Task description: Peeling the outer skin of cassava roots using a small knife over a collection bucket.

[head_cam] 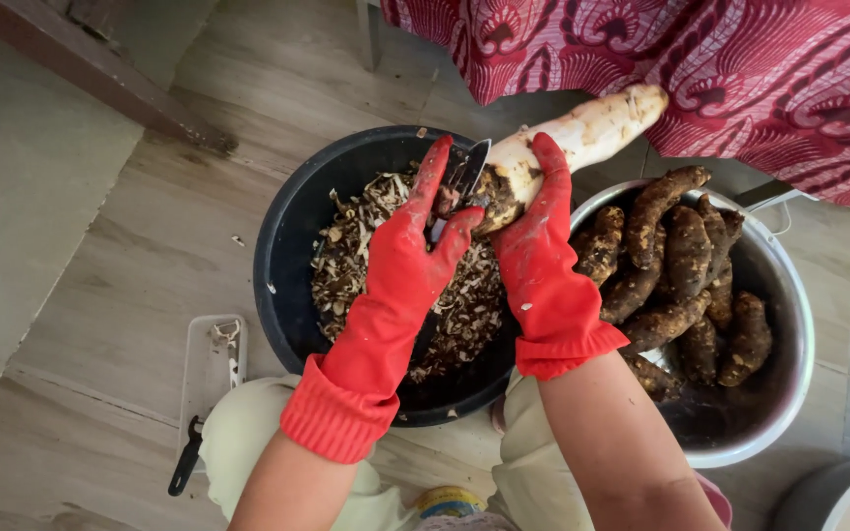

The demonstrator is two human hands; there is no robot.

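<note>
Both my hands wear red rubber gloves. My right hand grips a long cassava root, mostly peeled white, with brown skin left at its lower end. My left hand holds a metal peeler against that brown end. Both hands are above a black round bowl filled with brown and pale peelings.
A steel pot at the right holds several unpeeled brown roots. A red patterned cloth hangs at the top right. A white cutting board with a black-handled knife lies on the tiled floor at lower left.
</note>
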